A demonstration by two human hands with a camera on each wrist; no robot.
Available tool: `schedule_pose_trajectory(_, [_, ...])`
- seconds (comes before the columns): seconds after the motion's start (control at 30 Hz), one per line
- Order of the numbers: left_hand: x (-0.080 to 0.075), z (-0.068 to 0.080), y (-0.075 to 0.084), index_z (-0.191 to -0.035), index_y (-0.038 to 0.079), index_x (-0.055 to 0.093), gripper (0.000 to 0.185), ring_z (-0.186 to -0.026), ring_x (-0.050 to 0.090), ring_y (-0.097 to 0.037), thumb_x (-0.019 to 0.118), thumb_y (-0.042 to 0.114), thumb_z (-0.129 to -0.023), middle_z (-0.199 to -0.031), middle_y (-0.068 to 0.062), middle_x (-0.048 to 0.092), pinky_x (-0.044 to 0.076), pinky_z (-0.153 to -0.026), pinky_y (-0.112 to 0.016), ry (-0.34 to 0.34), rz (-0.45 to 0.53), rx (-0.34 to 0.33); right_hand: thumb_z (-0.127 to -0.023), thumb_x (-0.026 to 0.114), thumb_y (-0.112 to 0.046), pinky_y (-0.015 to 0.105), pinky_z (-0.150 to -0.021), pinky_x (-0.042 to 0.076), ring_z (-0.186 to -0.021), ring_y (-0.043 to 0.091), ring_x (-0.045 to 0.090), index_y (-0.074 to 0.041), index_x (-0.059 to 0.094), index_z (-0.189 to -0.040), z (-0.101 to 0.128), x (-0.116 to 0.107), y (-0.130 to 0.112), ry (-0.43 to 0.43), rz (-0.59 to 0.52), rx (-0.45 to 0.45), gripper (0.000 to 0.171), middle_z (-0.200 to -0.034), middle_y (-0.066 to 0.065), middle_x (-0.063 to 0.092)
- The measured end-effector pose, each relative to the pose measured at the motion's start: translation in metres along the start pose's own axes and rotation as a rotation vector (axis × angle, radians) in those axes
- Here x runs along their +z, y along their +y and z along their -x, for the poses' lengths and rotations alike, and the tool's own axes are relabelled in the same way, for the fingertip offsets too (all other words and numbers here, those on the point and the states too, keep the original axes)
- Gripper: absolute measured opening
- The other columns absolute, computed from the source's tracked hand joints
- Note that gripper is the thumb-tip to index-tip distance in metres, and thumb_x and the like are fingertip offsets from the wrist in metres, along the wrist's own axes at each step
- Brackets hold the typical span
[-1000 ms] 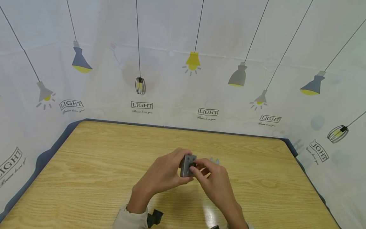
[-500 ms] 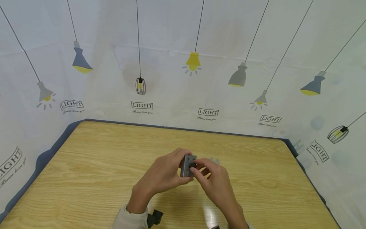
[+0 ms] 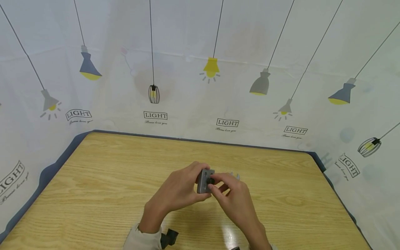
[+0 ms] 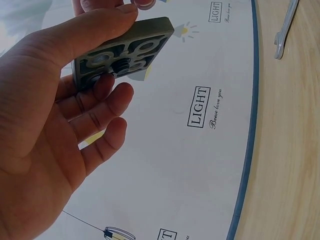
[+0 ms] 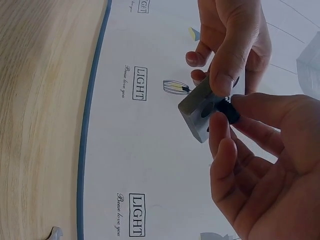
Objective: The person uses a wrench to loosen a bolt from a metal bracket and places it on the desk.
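My left hand [image 3: 175, 189] holds a small grey rectangular block [image 3: 203, 182] by its edges, tilted and raised over the table. The left wrist view shows the block's ribbed, hollowed underside [image 4: 145, 47] with round bosses and a dark threaded end in the middle. On the opposite face a black bolt [image 5: 229, 111] sits in the block, its thick head sticking out beside open holes. The thumb and index finger of my right hand [image 3: 234, 194] pinch that head from either side. The left thumb lies along the block's edge, its fingers curled at the other side.
A silver open-ended wrench [image 4: 285, 35] lies on the wooden table [image 3: 109, 180] behind my right hand, partly hidden in the head view. A white curtain [image 3: 184, 100] printed with lamps surrounds the table, whose border is dark blue. A black strap piece [image 3: 170, 238] hangs at the left sleeve.
The right fingertips shift slightly around the bolt head, which shows a little more now. The left hand and the block stay in the same place.
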State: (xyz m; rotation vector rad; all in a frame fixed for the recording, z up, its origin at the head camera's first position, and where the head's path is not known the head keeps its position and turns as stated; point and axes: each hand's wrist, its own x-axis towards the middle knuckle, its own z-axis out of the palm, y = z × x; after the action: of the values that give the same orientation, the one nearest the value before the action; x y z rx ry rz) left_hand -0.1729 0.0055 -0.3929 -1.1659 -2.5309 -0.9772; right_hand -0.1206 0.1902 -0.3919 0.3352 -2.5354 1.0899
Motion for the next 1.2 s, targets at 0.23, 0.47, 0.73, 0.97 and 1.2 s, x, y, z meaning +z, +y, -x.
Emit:
schedule_pose_trajectory(0.23, [0.0004,0.0001,-0.0002,-0.128,0.014,0.055,0.061,-0.088,0.061,-0.003,0.085,0.033,-0.078,-0.116,0.004,0.062,0.053,-0.075,-0.023,0.006,-0.001,0.006,-0.084,0.078,-0.005,0.02,-0.053,0.049,-0.069,0.006,0.064,-0.015,0.073,-0.106,0.0009,-0.0004,0.0001,0.004,0.006,-0.021,0.025,-0.101,0.0,0.071])
schedule_pose_trajectory(0.47, [0.0006,0.0003,-0.0005,-0.128,0.013,0.055,0.062,-0.089,0.062,-0.003,0.085,0.033,-0.078,-0.116,0.004,0.062,0.053,-0.076,-0.024,0.008,-0.006,0.001,-0.082,0.079,-0.003,0.02,-0.053,0.049,-0.068,0.006,0.063,-0.014,0.073,-0.105,0.0006,-0.0005,-0.0003,-0.002,0.024,-0.018,0.026,-0.099,-0.001,0.07])
schedule_pose_trajectory(0.73, [0.0002,-0.0002,0.0003,-0.128,0.013,0.055,0.062,-0.091,0.062,-0.004,0.086,0.032,-0.078,-0.116,0.004,0.062,0.054,-0.078,-0.025,-0.002,-0.001,-0.007,-0.081,0.078,0.002,0.021,-0.054,0.048,-0.069,0.006,0.063,-0.017,0.073,-0.101,0.0002,-0.001,-0.0022,-0.004,0.028,-0.012,0.029,-0.097,-0.003,0.068])
schedule_pose_trajectory(0.97, [-0.0002,-0.0002,0.0005,-0.128,0.013,0.055,0.063,-0.09,0.062,-0.004,0.086,0.032,-0.078,-0.115,0.004,0.062,0.054,-0.077,-0.024,-0.002,-0.001,-0.008,-0.079,0.079,0.003,0.02,-0.054,0.049,-0.069,0.007,0.063,-0.015,0.072,-0.107,0.0003,-0.0017,-0.002,-0.001,0.025,-0.024,0.034,-0.099,-0.002,0.068])
schedule_pose_trajectory(1.2, [-0.0002,-0.0002,0.0008,-0.128,0.013,0.055,0.062,-0.088,0.061,-0.004,0.086,0.033,-0.077,-0.113,0.004,0.062,0.053,-0.075,-0.023,-0.002,-0.015,-0.002,-0.088,0.075,-0.014,0.022,-0.057,0.051,-0.071,0.006,0.063,-0.015,0.068,-0.117,0.0004,-0.0031,-0.003,-0.004,-0.03,0.067,0.029,-0.101,0.001,0.069])
